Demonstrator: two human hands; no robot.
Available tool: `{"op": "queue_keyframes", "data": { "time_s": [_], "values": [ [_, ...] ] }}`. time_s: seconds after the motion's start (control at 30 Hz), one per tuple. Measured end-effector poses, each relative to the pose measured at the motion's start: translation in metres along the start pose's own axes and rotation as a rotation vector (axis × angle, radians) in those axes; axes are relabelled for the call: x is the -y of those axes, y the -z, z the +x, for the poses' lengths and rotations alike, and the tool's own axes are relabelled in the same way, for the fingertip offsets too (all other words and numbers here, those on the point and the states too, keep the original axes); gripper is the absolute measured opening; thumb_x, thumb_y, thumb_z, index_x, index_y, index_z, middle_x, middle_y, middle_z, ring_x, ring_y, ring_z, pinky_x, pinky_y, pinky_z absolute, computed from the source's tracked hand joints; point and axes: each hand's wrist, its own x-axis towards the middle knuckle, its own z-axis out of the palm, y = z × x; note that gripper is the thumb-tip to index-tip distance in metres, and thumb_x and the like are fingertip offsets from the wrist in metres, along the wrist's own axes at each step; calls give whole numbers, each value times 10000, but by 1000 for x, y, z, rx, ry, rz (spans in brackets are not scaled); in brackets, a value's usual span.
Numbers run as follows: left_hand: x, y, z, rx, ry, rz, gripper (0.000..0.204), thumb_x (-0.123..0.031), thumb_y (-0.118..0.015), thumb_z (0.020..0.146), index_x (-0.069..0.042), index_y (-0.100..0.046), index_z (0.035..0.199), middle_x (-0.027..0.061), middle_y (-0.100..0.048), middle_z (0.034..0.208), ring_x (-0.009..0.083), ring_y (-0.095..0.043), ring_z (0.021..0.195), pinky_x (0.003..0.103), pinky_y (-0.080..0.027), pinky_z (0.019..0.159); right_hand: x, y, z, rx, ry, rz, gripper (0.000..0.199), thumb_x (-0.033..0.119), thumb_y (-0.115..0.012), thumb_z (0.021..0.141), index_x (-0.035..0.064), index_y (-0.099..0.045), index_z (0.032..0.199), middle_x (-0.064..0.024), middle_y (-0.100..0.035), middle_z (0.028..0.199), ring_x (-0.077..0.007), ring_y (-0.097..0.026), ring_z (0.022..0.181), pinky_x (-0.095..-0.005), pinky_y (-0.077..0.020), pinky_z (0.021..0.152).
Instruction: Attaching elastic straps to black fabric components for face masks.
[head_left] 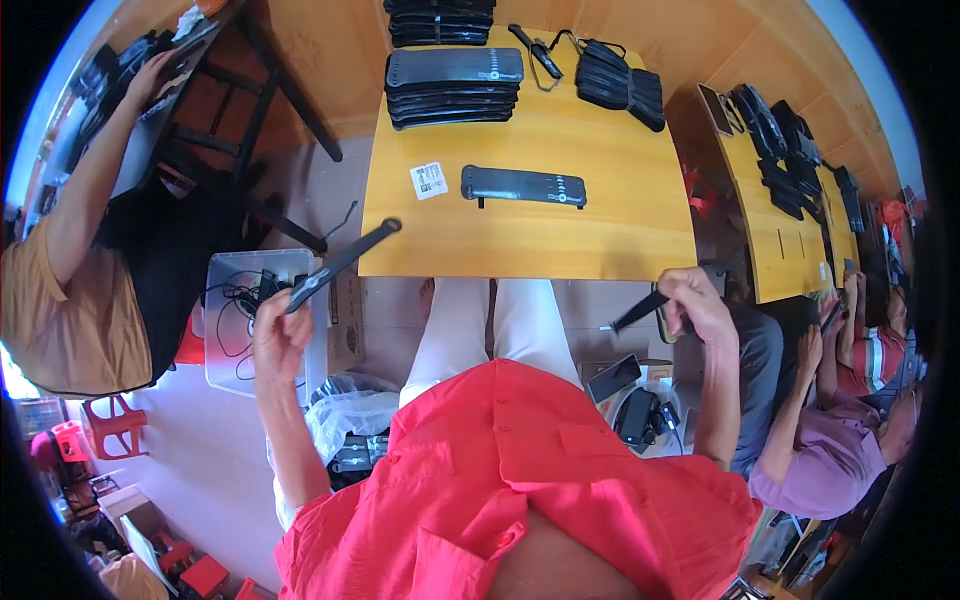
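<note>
My left hand (280, 335) is closed round one end of a long, flat black strap (345, 266). The strap slants up to the right, and its ringed far end comes close to the table's left front corner. Off the table's right front corner, my right hand (697, 305) grips a shorter black strap-like piece (638, 312) with a small pale tip pointing left. A yellowish bit shows under those fingers, too hidden to name. Between and beyond both hands, a flat black panel (523, 187) with two small tabs lies on the yellow table (530, 247), beside a white printed label (429, 180).
Stacked black panels (453, 72), a bundle of black straps (622, 88) and a loose strap (540, 55) lie farther back. A clear bin (222, 345) of cables stands at left, with a container of black devices (640, 418) at lower right. Co-workers sit on both sides.
</note>
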Motion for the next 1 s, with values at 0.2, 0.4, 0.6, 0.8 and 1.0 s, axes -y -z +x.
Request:
{"op": "queue_keyframes", "data": {
  "time_s": [0.2, 0.4, 0.6, 0.8, 1.0],
  "values": [
    [77, -23, 42, -232, -46, 334, 243, -227, -517, 883, -63, -553, 709, -6, -474, 559, 90, -463, 451, 218, -368, 427, 21, -33, -9, -9, 249, -641, 174, 67, -543, 860, -34, -609, 735, -37, -549, 576, -95, -582, 505, -215, -452, 460],
    [137, -33, 70, -344, 205, 396, 316, -300, -516, 893, -17, -632, 813, 20, -563, 601, 125, -558, 480, 230, -444, 439, 20, -42, -9, -95, 291, -500, 83, 23, -627, 787, -42, -650, 833, -74, -578, 628, -113, -577, 536, -235, -459, 510],
    [128, -38, 64, -449, 197, 809, 398, -380, -528, 874, -3, -656, 867, 92, -648, 722, 178, -615, 535, 265, -479, 497, 11, -33, -8, -80, 358, -412, 133, -1, -678, 722, -39, -654, 847, -90, -605, 690, -125, -583, 598, -228, -447, 545],
    [99, -72, 49, -330, -335, 946, 301, -238, -655, 810, -21, -640, 1019, 116, -661, 860, 192, -651, 721, 306, -500, 682, 13, -61, 7, 21, 479, -569, 159, -33, -664, 699, -27, -656, 857, -114, -623, 730, -170, -592, 606, -268, -469, 570],
    [88, -172, 55, 465, -247, 835, 327, -84, -677, 781, -12, -588, 1087, 66, -621, 900, 107, -580, 691, 234, -465, 637, 24, -107, 38, 56, 732, -345, 201, -53, -658, 714, -27, -646, 913, -110, -640, 758, -164, -626, 641, -260, -492, 582]
  ]
}}
